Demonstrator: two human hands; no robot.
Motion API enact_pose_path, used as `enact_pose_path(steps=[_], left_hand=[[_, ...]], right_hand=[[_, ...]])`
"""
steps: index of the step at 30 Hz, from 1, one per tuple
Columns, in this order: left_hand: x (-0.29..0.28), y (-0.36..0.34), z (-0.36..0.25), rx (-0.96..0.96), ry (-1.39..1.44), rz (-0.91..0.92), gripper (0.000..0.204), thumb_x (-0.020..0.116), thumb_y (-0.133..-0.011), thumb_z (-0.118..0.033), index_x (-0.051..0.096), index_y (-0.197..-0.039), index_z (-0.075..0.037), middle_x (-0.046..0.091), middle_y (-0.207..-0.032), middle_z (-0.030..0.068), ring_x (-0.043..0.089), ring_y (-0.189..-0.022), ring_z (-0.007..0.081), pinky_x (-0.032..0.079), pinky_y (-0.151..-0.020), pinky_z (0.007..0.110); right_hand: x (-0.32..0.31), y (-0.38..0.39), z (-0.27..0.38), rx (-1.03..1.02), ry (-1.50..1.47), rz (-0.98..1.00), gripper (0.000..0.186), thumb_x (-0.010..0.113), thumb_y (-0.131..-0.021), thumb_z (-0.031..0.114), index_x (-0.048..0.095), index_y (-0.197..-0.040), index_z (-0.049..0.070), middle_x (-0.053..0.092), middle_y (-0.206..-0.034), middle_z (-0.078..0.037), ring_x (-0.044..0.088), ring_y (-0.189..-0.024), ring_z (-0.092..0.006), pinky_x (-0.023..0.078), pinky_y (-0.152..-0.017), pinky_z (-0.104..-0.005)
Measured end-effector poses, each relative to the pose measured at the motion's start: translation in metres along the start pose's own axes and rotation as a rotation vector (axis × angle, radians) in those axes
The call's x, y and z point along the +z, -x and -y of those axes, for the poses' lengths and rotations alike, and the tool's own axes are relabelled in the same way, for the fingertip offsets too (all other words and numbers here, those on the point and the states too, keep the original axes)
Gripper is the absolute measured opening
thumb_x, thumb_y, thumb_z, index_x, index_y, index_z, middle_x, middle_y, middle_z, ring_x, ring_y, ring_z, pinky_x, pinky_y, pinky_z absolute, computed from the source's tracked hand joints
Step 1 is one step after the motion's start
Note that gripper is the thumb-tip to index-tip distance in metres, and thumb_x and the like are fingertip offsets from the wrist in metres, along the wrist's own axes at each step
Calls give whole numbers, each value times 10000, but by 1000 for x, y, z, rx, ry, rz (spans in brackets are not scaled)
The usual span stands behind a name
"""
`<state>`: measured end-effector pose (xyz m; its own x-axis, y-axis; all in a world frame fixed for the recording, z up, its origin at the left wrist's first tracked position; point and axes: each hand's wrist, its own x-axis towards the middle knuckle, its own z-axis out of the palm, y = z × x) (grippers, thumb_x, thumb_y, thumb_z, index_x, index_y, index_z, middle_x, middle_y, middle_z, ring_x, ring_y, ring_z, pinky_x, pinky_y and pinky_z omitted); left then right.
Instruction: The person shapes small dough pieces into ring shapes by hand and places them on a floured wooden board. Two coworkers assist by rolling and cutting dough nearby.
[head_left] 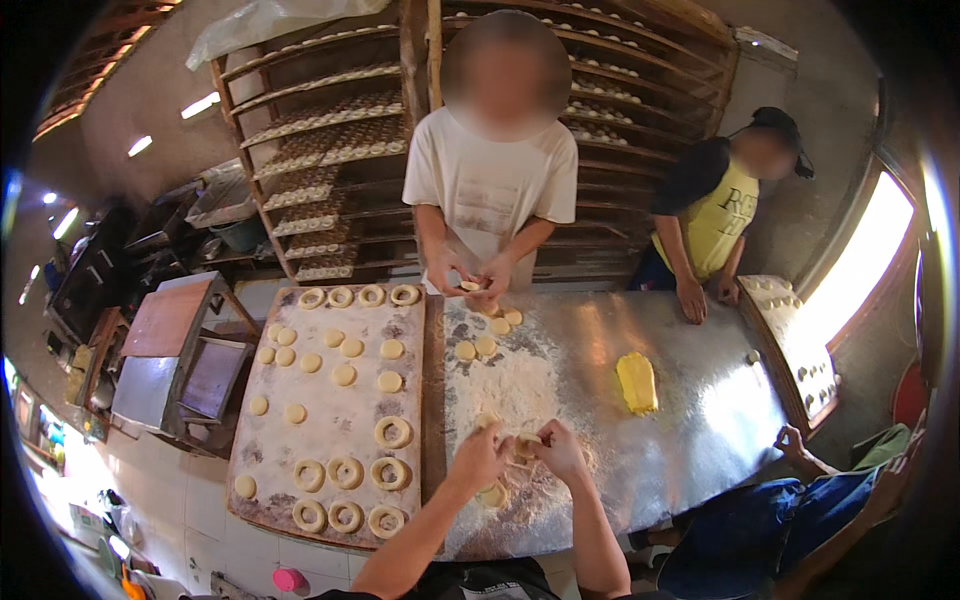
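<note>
Over the floured part of the metal table [690, 460], my left hand [480, 457] and my right hand [561, 452] are close together. Fingers of both are closed on a small pale piece of dough [524, 447], partly hidden by them; its exact shape is hard to make out. Below my left hand lies a round dough disc [491, 495] on the flour. Loose white flour [510, 385] spreads beyond my hands, with a few more dough discs [466, 350] at its far side. To the left, a floured board [330, 420] bears several dough discs and dough rings [345, 472].
Across the table a person in a white shirt [490, 170] handles a small dough piece. A yellow block [637, 383] sits right of the flour. Another person [715, 205] stands far right, beside a tray [775, 310] of dough pieces. Wooden racks [330, 157] of filled trays line the back.
</note>
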<state>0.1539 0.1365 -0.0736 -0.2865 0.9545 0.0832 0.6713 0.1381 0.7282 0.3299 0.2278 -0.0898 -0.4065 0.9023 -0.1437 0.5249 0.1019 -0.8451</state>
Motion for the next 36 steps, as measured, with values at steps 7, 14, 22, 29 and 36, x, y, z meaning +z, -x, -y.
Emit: enact_pose_path(steps=[7, 14, 22, 29, 36], left_hand=[[-40, 32, -49, -166, 581, 9, 359, 767, -902, -196, 688, -1199, -11, 751, -960, 177, 746, -852, 246, 574, -783, 303], [-47, 41, -45, 172, 63, -330, 461, 725, -825, -11, 594, -1254, -117, 641, -1012, 157, 659, -939, 360, 564, -749, 420], [-74, 68, -26, 131, 576, -436, 507, 591, -833, 105, 455, -1287, -76, 530, -994, 108, 560, -877, 280, 496, -767, 359], [-116, 77, -11, 152, 1394, -265, 349, 438, -1047, -348, 450, -1268, -79, 544, -808, 39, 561, -717, 145, 488, -643, 304], [-145, 91, 4, 10, 139, -445, 329, 345, -1095, -389, 498, -1156, -104, 648, -700, 141, 664, -632, 417, 505, -551, 502]], right_hand=[[-3, 24, 42, -154, -544, 129, 332, 710, -853, -25, 524, -1123, 25, 605, -942, -45, 608, -812, -125, 524, -716, -269], [42, 6, 84, -292, -416, -9, 518, 570, -857, -58, 468, -1357, 31, 562, -1073, -75, 620, -985, -203, 506, -898, -330], [35, 35, 100, -90, -1227, 732, 461, 613, -872, 186, 490, -1292, 40, 626, -933, -118, 633, -907, -232, 520, -787, -319], [75, 53, 150, -205, -923, 291, 563, 541, -968, 488, 427, -1322, 65, 607, -861, -97, 567, -700, -183, 472, -625, -286], [121, 48, 172, -143, -741, 392, 927, 419, -936, 776, 303, -1543, 85, 681, -942, -86, 588, -689, -95, 399, -549, -167]])
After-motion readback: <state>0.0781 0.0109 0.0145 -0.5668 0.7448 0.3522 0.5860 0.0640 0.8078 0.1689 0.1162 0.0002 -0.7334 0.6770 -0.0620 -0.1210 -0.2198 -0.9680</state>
